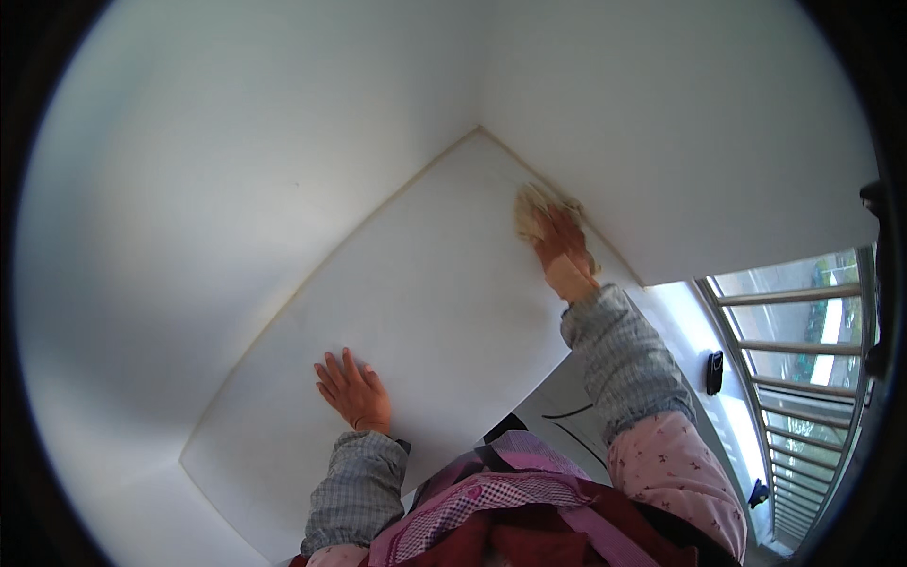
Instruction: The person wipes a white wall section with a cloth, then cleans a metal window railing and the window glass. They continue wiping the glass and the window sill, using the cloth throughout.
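Note:
Under my right hand (pixel 562 237) a crumpled beige cloth (pixel 528 212) lies pressed on a white flat surface (pixel 439 305), close to its right-hand seam with the wall. My left hand (pixel 358 397) rests palm down on the same surface, fingers spread, with nothing in it. Grey checked sleeve covers (pixel 631 354) reach over the pink patterned sleeves of both arms. A pink and purple checked apron (pixel 482 489) shows at the bottom.
White walls (pixel 184 177) rise behind and to the right of the surface. At the right, a window with metal bars (pixel 801 347) stands beside a sill holding a black object (pixel 714 372). Dark cables (pixel 581 443) hang below the surface's front edge.

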Demonstrator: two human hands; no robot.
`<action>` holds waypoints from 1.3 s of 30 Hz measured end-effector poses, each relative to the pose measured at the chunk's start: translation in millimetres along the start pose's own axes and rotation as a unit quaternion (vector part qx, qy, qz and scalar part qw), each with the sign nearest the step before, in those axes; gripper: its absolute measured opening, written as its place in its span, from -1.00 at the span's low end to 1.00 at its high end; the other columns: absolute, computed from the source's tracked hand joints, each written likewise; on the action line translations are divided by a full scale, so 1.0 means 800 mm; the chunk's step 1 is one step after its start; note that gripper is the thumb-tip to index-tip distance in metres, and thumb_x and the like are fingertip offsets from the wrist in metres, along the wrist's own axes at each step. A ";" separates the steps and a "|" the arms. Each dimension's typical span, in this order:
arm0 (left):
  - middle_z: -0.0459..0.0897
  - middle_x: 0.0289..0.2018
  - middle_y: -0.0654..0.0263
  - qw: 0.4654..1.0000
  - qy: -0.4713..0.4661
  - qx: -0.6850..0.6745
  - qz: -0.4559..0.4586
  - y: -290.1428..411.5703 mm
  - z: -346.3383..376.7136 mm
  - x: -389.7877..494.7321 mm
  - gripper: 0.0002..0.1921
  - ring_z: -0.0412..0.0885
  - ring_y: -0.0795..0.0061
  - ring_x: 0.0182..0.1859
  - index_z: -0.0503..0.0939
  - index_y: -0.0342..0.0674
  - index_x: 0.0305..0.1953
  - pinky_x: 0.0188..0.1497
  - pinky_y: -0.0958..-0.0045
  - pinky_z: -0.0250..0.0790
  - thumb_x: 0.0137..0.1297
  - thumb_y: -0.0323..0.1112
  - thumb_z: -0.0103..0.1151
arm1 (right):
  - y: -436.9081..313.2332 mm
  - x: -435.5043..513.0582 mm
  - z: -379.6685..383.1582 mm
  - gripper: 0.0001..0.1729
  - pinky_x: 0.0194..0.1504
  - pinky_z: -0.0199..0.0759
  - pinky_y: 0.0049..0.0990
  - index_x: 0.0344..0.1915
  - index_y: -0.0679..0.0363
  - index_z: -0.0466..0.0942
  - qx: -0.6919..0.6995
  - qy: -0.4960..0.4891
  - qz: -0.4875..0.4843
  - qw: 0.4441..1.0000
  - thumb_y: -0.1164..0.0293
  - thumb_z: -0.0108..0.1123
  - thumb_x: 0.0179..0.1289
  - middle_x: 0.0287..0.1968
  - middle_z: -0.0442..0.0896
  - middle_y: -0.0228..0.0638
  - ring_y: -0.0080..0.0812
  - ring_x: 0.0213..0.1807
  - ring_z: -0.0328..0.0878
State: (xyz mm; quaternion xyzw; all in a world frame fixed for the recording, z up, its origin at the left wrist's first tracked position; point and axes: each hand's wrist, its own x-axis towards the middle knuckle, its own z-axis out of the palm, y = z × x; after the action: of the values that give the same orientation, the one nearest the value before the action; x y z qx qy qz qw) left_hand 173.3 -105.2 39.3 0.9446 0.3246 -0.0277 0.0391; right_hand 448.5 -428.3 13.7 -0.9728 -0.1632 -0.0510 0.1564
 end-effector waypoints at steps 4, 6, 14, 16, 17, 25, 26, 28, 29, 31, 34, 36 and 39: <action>0.06 0.49 0.08 1.000 0.009 -0.016 0.002 -0.001 0.005 -0.003 -0.48 -0.15 -0.07 0.55 0.27 -0.06 0.40 0.54 -0.12 -0.29 0.50 -0.06 -0.15 | -0.053 0.101 0.044 -0.42 0.34 0.19 -0.05 0.32 -0.04 0.38 -0.005 0.034 -0.089 0.995 0.25 0.16 0.31 0.37 0.40 -0.15 -0.05 0.40 0.29; 0.07 0.49 0.09 1.000 0.007 -0.020 0.000 -0.002 0.006 -0.002 -0.47 -0.15 -0.06 0.56 0.27 -0.06 0.40 0.54 -0.12 -0.29 0.49 -0.05 -0.15 | -0.084 0.124 0.061 -0.43 0.32 0.21 -0.05 0.32 -0.05 0.39 -0.021 0.013 -0.098 0.995 0.25 0.15 0.31 0.37 0.41 -0.19 -0.08 0.40 0.29; 0.09 0.49 0.09 1.000 0.015 -0.017 0.008 -0.003 0.016 -0.004 -0.46 -0.12 -0.05 0.55 0.29 -0.06 0.39 0.53 -0.11 -0.25 0.49 0.01 -0.20 | -0.130 -0.035 0.037 -0.43 0.37 0.13 -0.04 0.32 -0.10 0.39 0.014 -0.023 -0.176 0.984 0.30 0.17 0.29 0.45 0.32 -0.35 -0.19 0.45 0.23; 0.09 0.48 0.09 1.000 0.010 -0.009 0.000 -0.005 0.017 -0.005 -0.46 -0.11 -0.05 0.55 0.29 -0.05 0.39 0.52 -0.11 -0.24 0.49 0.01 -0.21 | -0.125 -0.096 0.015 -0.44 0.40 0.11 -0.03 0.31 -0.11 0.39 0.032 -0.042 -0.187 0.981 0.34 0.15 0.29 0.46 0.30 -0.38 -0.18 0.45 0.22; 0.10 0.48 0.09 1.000 0.011 -0.007 -0.003 -0.005 0.019 -0.005 -0.46 -0.11 -0.05 0.55 0.29 -0.05 0.39 0.52 -0.12 -0.24 0.50 0.01 -0.22 | -0.116 -0.123 0.002 -0.44 0.42 0.11 -0.03 0.31 -0.11 0.40 0.035 -0.096 -0.185 0.977 0.36 0.13 0.30 0.46 0.29 -0.38 -0.18 0.45 0.22; 0.09 0.49 0.16 0.999 0.022 0.026 -0.001 -0.020 0.042 -0.003 -0.47 -0.08 -0.03 0.55 0.25 0.04 0.42 0.50 -0.16 -0.15 0.52 0.03 -0.21 | -0.025 -0.345 -0.128 -0.51 0.16 0.43 -0.11 0.19 -0.07 0.49 0.067 -0.166 0.004 0.984 0.43 0.15 0.22 0.24 0.51 -0.24 -0.05 0.21 0.47; 0.07 0.50 0.18 0.999 0.014 0.030 0.003 -0.025 0.045 -0.001 -0.46 -0.08 -0.05 0.55 0.23 0.09 0.44 0.49 -0.20 -0.15 0.51 0.06 -0.19 | -0.012 -0.386 -0.145 -0.52 0.12 0.45 -0.12 0.18 -0.08 0.50 0.079 -0.183 0.065 0.978 0.40 0.17 0.23 0.19 0.55 -0.21 -0.03 0.15 0.52; 0.06 0.51 0.18 1.000 -0.013 0.017 0.005 -0.032 0.048 0.005 -0.45 -0.08 -0.05 0.54 0.22 0.11 0.44 0.49 -0.20 -0.13 0.51 0.07 -0.17 | 0.009 -0.478 -0.175 -0.59 0.05 0.49 -0.13 0.13 -0.07 0.51 0.086 -0.217 0.182 0.955 0.33 0.18 0.25 0.05 0.63 -0.17 0.00 0.04 0.59; 0.05 0.51 0.18 1.000 -0.014 0.014 0.011 -0.036 0.048 0.010 -0.44 -0.08 -0.06 0.54 0.21 0.12 0.45 0.48 -0.21 -0.12 0.50 0.08 -0.16 | 0.017 -0.526 -0.187 -0.63 0.01 0.50 -0.13 0.09 -0.06 0.52 0.078 -0.217 0.215 0.949 0.28 0.18 0.27 -0.04 0.66 -0.15 0.01 0.00 0.61; 0.08 0.51 0.23 0.999 -0.028 0.031 0.021 -0.044 0.046 0.021 -0.37 -0.01 -0.07 0.52 0.19 0.23 0.46 0.41 -0.30 -0.01 0.43 0.20 -0.10 | 0.023 -0.622 -0.197 -0.64 -0.07 0.50 -0.12 0.08 0.04 0.52 0.049 -0.243 0.295 0.923 0.23 0.18 0.31 -0.14 0.66 -0.09 0.03 -0.06 0.62; 0.02 0.52 0.15 0.995 -0.081 0.001 0.062 -0.061 0.043 0.031 -0.38 -0.06 -0.11 0.52 0.21 0.05 0.45 0.45 -0.21 -0.01 0.44 0.06 -0.04 | 0.025 -0.750 -0.190 -0.60 -0.09 0.52 -0.18 0.05 0.05 0.53 0.122 -0.235 0.395 0.880 0.14 0.21 0.29 -0.15 0.68 -0.12 0.04 -0.04 0.64; 0.20 0.43 0.07 0.988 -0.079 -0.021 0.129 -0.078 0.041 0.036 -0.44 0.08 -0.11 0.47 0.33 -0.10 0.37 0.42 -0.12 0.08 0.46 0.02 -0.04 | 0.023 -0.813 -0.176 -0.58 -0.06 0.53 -0.23 0.05 0.04 0.54 0.158 -0.195 0.504 0.826 0.14 0.27 0.25 -0.13 0.70 -0.17 -0.02 -0.02 0.66; 0.62 0.02 -0.02 0.961 -0.085 -0.055 0.258 -0.097 0.042 0.036 -0.57 0.49 -0.07 0.16 0.56 -0.35 0.03 0.20 0.03 0.31 0.49 -0.06 -0.06 | 0.026 -0.865 -0.165 -0.55 -0.04 0.53 -0.25 0.06 0.03 0.54 0.313 -0.095 0.636 0.699 0.17 0.33 0.19 -0.11 0.71 -0.22 -0.10 0.01 0.67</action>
State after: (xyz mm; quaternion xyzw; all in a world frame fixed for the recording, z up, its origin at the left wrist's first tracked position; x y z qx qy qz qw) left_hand 146.9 -29.8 -1.1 0.9868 0.0660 -0.0792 0.1245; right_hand -202.7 -698.6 28.7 -0.7393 0.4743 0.2077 0.4305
